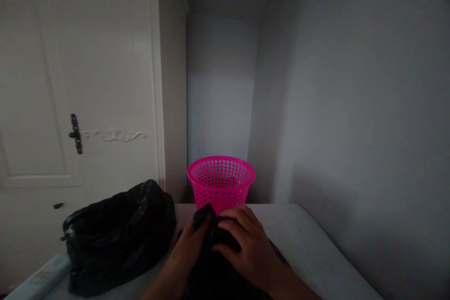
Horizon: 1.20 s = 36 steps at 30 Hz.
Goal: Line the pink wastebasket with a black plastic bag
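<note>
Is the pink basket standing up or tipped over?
Standing up. The pink basket has its round open rim on top and its sides narrow downward; its base is hidden.

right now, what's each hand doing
Left hand: closed, pinching the crumpled black plastic bag.
Right hand: fingers curled down, gripping the same bag.

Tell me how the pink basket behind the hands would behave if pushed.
The pink basket is probably light: its wall is thin plastic full of holes. It likely holds its shape rather than flopping, since the rim looks evenly round. Narrowing downward from a wider rim, it might tip or slide easily; its base is hidden.
</note>
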### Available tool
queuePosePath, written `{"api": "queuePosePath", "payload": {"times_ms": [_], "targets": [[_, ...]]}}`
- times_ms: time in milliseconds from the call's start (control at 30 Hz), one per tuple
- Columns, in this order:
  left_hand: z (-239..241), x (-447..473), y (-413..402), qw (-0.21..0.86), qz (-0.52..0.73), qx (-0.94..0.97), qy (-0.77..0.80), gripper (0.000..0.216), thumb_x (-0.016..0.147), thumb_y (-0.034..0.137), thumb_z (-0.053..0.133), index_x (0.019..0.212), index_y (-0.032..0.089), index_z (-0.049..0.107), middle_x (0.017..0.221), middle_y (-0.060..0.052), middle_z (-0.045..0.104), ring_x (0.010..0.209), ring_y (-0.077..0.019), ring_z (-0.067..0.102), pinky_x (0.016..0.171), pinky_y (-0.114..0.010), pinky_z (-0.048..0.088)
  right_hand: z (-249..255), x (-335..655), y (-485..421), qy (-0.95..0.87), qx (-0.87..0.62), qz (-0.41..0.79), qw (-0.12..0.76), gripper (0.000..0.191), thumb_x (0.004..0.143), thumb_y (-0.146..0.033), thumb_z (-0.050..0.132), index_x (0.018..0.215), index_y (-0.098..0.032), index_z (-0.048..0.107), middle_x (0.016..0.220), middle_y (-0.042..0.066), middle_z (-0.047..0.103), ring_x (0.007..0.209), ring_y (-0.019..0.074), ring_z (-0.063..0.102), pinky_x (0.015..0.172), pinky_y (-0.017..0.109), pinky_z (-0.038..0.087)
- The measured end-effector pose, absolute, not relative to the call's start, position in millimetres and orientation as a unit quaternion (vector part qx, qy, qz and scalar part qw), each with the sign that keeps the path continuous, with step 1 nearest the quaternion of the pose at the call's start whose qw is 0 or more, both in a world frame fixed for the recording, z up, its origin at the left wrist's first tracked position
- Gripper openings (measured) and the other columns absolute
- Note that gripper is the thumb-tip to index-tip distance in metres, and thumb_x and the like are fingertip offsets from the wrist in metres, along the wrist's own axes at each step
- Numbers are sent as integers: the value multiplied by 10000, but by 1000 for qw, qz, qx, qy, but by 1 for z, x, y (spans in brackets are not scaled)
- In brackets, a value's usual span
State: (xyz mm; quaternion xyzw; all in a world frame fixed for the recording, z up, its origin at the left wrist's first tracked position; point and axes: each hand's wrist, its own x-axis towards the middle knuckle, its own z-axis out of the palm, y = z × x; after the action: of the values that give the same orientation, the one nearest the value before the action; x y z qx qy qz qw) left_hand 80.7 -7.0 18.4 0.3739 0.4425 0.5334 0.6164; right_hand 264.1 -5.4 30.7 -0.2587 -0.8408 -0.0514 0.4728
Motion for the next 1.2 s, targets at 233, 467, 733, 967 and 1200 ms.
{"api": "queuePosePath", "payload": {"times_ms": [233, 467, 733, 967, 1200], "targets": [[0, 70, 0, 587, 541, 366, 478, 630, 708, 716, 840, 1036, 181, 783, 845, -82, 794, 843, -297, 751, 764, -387, 566, 29, 275, -12, -794, -274, 97, 533, 146, 1030, -336, 658, 925, -249, 710, 1048, 45, 702, 996, 213, 647, 898, 344, 523], [-30, 20, 14, 373, 612, 392, 577, 811, 558, 951, 688, 775, 172, 746, 841, -105, 771, 950, -349, 718, 844, -407, 557, -39, 323, -17, -534, -369, 337, 682, 410, 930, -570, 718, 735, -215, 656, 868, 28, 580, 735, 170, 537, 637, 269, 462], [-35, 45, -5, 210, 580, 609, 499, 562, 898, 643, 648, 1276, 234, 721, 1325, -128, 757, 1255, -329, 700, 1097, -482, 549, -39, 327, -19, -614, -455, 304, 569, 582, 886, -666, 723, 1313, -270, 701, 1354, 113, 675, 1253, 317, 628, 1076, 435, 512], [-65, 71, -7, 79, 281, 834, 468, 623, 852, 335, 748, 1449, 181, 657, 1456, -193, 689, 1316, -385, 678, 1111, -596, 548, -23, 296, -18, -851, -472, 164, 160, 1085, 666, -359, 941, 1622, -419, 432, 1649, 111, 498, 1503, 424, 459, 1256, 628, 317], [-64, 62, -9, -37, 398, 835, 378, 688, 910, 244, 694, 1561, 291, 476, 1467, -99, 699, 1308, -266, 696, 1059, -420, 609, -22, 337, -5, -819, -533, 99, 189, 624, 783, -109, 567, 1383, -235, 683, 1369, 122, 729, 1283, 316, 675, 1100, 449, 499]]}}
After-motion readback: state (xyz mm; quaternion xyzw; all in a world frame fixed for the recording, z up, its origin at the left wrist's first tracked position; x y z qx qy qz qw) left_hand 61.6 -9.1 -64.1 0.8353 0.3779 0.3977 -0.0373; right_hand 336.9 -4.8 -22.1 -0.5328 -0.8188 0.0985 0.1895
